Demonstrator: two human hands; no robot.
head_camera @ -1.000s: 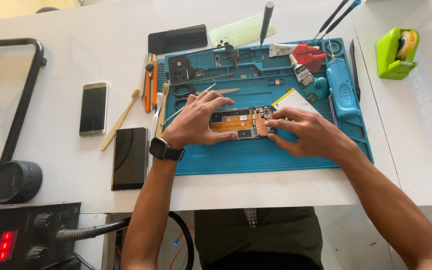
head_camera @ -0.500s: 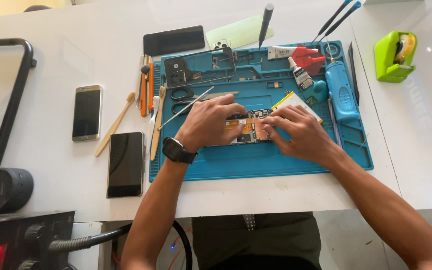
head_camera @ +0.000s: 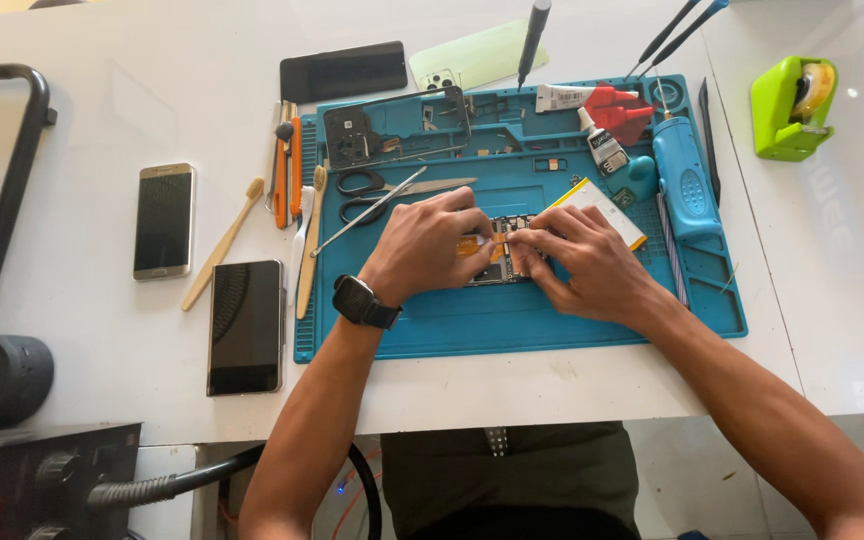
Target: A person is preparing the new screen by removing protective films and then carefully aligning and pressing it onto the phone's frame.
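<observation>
Both hands meet over an opened phone [head_camera: 500, 258] lying at the centre of the blue work mat [head_camera: 472, 325] on the white tabletop [head_camera: 102, 120]. The left hand [head_camera: 430, 245] and the right hand [head_camera: 584, 262] press their fingertips onto the phone's exposed circuit board, pinched together on it. Scissors [head_camera: 377, 186] lie at ten o'clock from the hands, a blue power tool [head_camera: 685, 180] at two o'clock.
</observation>
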